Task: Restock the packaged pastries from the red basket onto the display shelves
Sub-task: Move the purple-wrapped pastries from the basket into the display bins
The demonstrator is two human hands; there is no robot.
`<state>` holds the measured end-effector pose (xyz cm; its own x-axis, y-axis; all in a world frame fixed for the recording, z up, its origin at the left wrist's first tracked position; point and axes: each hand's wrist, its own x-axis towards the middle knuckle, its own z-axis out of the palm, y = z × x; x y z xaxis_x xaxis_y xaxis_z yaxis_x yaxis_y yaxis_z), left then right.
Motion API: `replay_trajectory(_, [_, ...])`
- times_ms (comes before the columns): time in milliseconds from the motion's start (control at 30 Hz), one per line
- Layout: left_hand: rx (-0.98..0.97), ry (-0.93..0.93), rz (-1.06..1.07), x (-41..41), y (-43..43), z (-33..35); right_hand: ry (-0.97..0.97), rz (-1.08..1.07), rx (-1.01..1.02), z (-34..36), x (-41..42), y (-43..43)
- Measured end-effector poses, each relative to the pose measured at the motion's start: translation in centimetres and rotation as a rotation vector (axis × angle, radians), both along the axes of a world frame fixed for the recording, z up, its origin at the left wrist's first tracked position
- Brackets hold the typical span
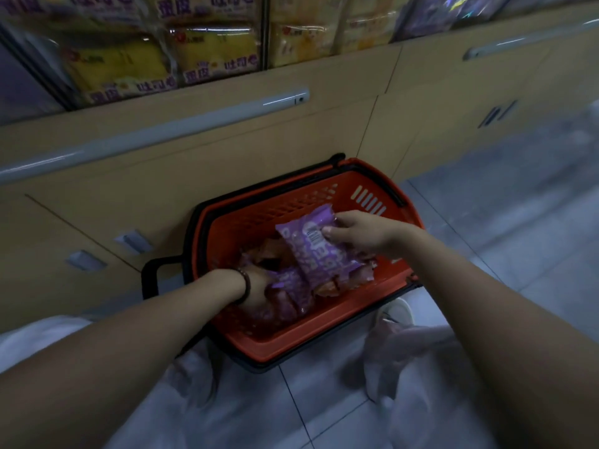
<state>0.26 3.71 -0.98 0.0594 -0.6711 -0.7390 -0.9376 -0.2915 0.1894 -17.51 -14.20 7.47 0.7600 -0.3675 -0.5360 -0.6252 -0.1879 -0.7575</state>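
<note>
Head view: right hand (359, 234) fingers clamp a purple packet (311, 251) above red basket (291, 343); left hand (256, 290) fingers buried, grip unclear.

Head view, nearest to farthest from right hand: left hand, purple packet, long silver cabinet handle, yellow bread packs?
1. purple packet: pinched in the right hand.
2. left hand: lower left, inside the red basket.
3. long silver cabinet handle: above, behind the basket.
4. yellow bread packs: top left, highest up.
</note>
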Motion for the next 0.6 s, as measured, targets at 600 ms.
replay_trajectory(600, [-0.413, 0.859, 1.066, 2.6, 1.5, 14.3, -0.507, -0.500, -0.018, 3.7, -2.5, -1.0])
